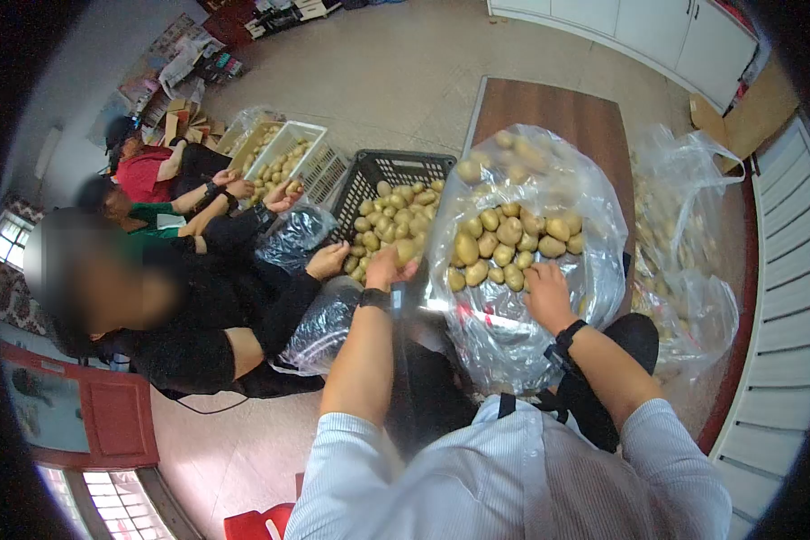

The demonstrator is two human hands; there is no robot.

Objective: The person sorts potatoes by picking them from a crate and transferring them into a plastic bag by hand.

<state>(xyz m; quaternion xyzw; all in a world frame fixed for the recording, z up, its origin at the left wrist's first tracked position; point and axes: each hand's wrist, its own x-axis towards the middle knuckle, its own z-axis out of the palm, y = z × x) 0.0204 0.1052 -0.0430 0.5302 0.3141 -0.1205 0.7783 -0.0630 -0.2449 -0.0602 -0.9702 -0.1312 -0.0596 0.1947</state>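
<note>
My left hand is over the near edge of a black plastic crate full of brownish-green kiwifruit. Its fingers are curled against one kiwifruit, partly hidden by the hand. My right hand reaches into a large clear plastic bag in front of me, its fingers stretched out at the near edge of the kiwifruit inside. These fruits lie close together, and some fingertips are hard to make out among them. Black bands circle both my wrists.
A person in black sits at my left, a hand at the crate's edge. Two more people sit beyond, by white crates of kiwifruit. A brown table stands ahead. Filled clear bags stand at my right; dark plastic bundles lie left.
</note>
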